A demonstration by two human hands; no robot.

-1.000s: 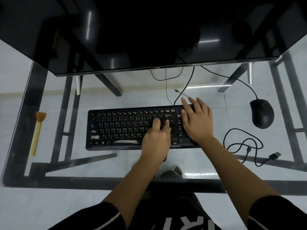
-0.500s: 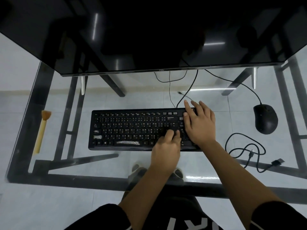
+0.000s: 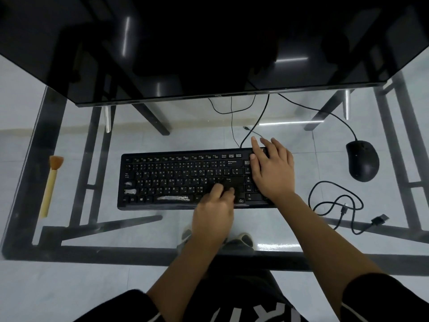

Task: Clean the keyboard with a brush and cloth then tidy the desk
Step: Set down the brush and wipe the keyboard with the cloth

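A black keyboard [image 3: 176, 177] lies in the middle of the glass desk [image 3: 144, 233], with pale smears on its space bar and left keys. My right hand [image 3: 271, 170] rests flat on its number-pad end, fingers straight and reaching over the back edge. My left hand [image 3: 213, 212] is curled over the keys below Enter and seems to pinch a dark cloth [image 3: 228, 189], which is hard to make out against the black keys. A brush [image 3: 51, 184] with a yellow handle and orange bristles lies at the desk's left edge, far from both hands.
A dark monitor [image 3: 209, 47] hangs over the back of the desk. A black mouse [image 3: 362, 160] sits to the right of the keyboard, and a loose coiled black cable [image 3: 336, 205] lies in front of it. Feet in sandals show through the glass.
My left hand has slid over the keys, a little to the right and toward the front rows. My right hand has stayed on the number-pad end.
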